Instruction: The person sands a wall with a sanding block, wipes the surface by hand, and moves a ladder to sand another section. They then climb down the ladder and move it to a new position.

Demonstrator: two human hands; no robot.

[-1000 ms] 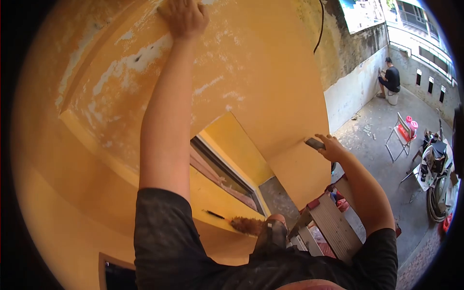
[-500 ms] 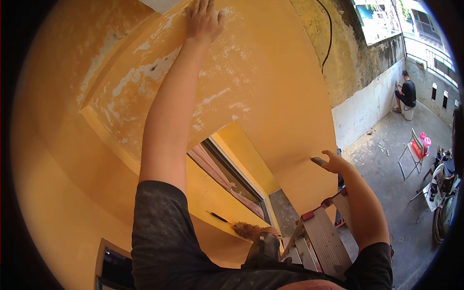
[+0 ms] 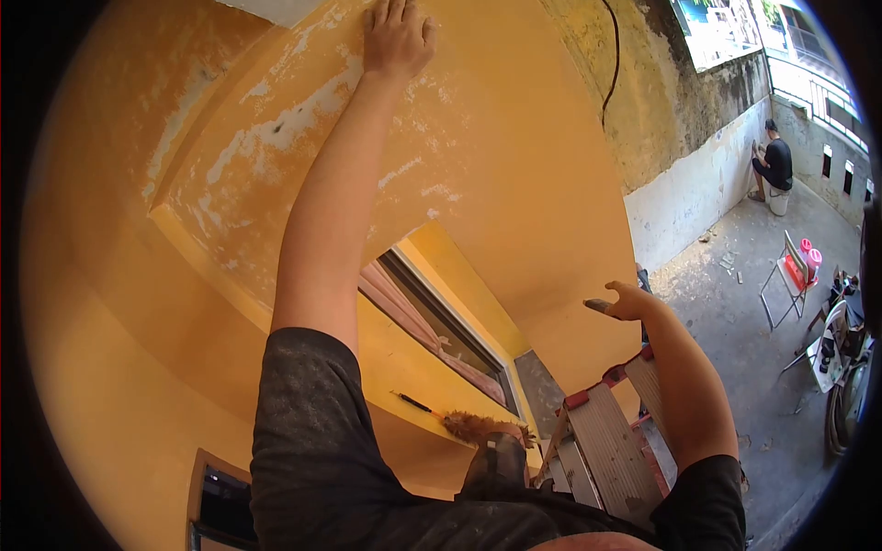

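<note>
My left hand (image 3: 400, 44) is raised high on the orange wall (image 3: 514, 174), palm towards the surface and fingers mostly stretched out. Whatever lies under the palm is hidden. Pale patches (image 3: 276, 129) of worn paint spread to its left and below. Lower on the right, my right hand (image 3: 630, 301) is held in front of the wall's edge with the thumb raised. A small grey flat piece (image 3: 599, 306) sticks out from its fingers; its kind cannot be made out.
Below me stands a ladder (image 3: 611, 441) with broad treads. A feather duster (image 3: 473, 427) lies by the curtained window (image 3: 441, 321). At the far right, another person (image 3: 776, 165) sits by a wall. Folding chairs (image 3: 788, 280) and debris (image 3: 703, 262) are on the floor.
My left hand has slid slightly right across the wall, its fingers a little more bent. My right hand keeps nearly the same pose. The view has shifted slightly.
</note>
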